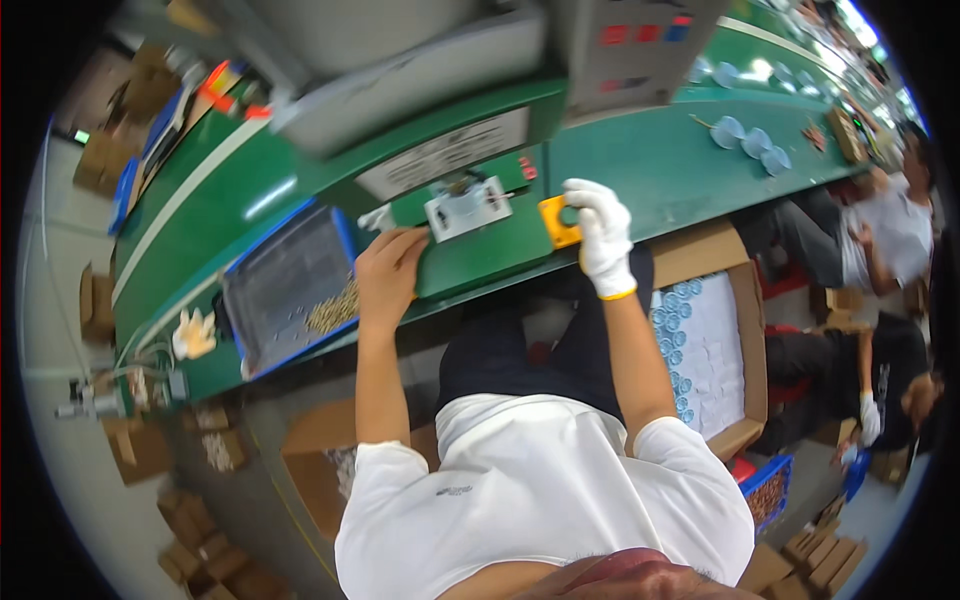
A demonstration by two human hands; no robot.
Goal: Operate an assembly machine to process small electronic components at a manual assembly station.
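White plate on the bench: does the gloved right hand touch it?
Apart. The head view shows green surface between the white plate and the gloved right hand.

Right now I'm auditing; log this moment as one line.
left hand: bare, near white plate; right hand: gloved, near yellow box; tray: at left

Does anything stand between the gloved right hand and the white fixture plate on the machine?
Yes: the yellow button box sits between them, to the right of the white fixture plate. The gloved right hand overlaps the box's right side; whether they touch, I cannot tell.
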